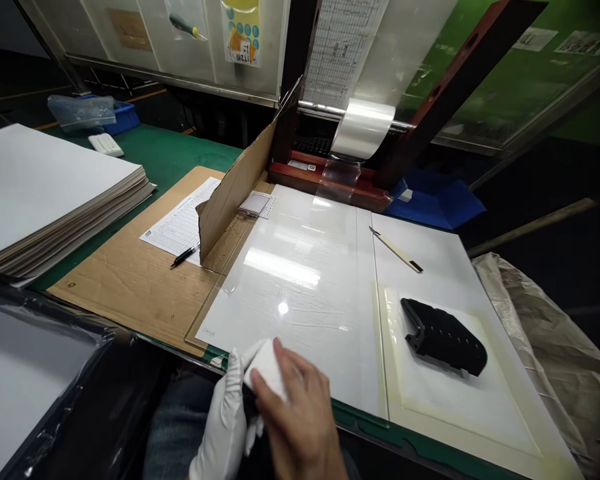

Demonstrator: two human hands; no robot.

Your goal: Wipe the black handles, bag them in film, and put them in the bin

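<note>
at the bottom center of the frame, the gloved left hand [225,417] and the bare right hand [305,417] meet around a white cloth [267,368], just off the near edge of the table. the left hand is partly curled, thumb up, holding the cloth's left side, its other fingers mostly hidden; the right hand has its fingers bent over the cloth from the right, gripping it. above them, across the center, a clear sheet [300,287] lies on white paper and catches a bright streak of light. a black part [447,337] rests at lower right on a pale film [415,387], with a knife [397,250] lying above and left of it. a roll of film [364,127] hangs on a rod at upper center right, next to a blue tray [437,200]. left of center, a cardboard divider [237,193] stands on edge, beside a form [180,220] with a pen [184,256] on it. a thick stack of sheets [55,193] sits at the left edge.
</note>
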